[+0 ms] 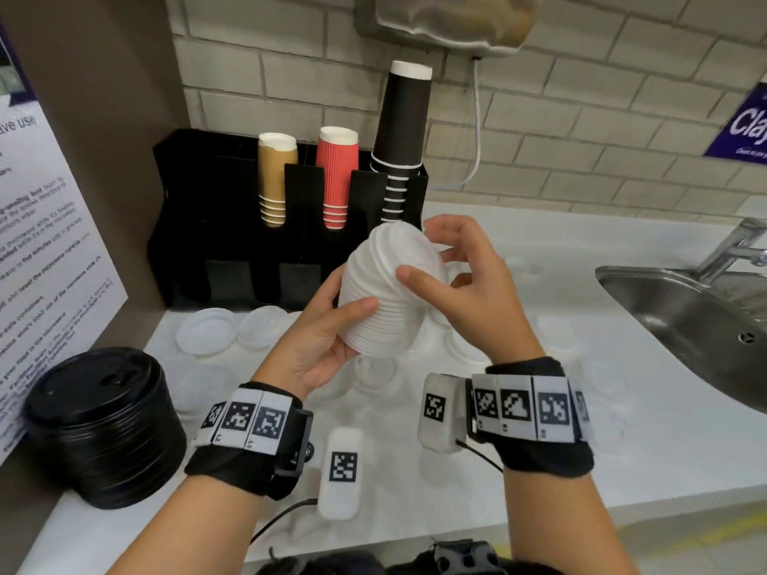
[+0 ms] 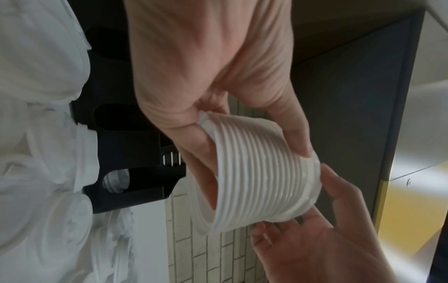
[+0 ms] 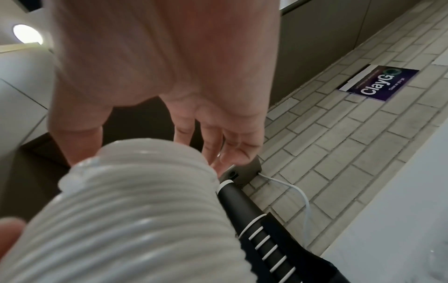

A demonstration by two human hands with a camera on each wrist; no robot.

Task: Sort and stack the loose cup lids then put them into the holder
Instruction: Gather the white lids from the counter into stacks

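Head view looks down from above; both wrist views look close along the hands (image 1: 398,309), sharing the white lid stack (image 2: 264,193).

The right hand (image 3: 155,76) fills the upper part of the view, its fingers (image 3: 232,145) loosely spread above a stack of white lids (image 3: 135,220) — ribbed and tilted. Just right of the stack stands a black cup stack (image 3: 244,206) with white rims. Beyond lie a brick wall (image 3: 339,153), a white cable (image 3: 300,193) and a purple sign (image 3: 378,84).
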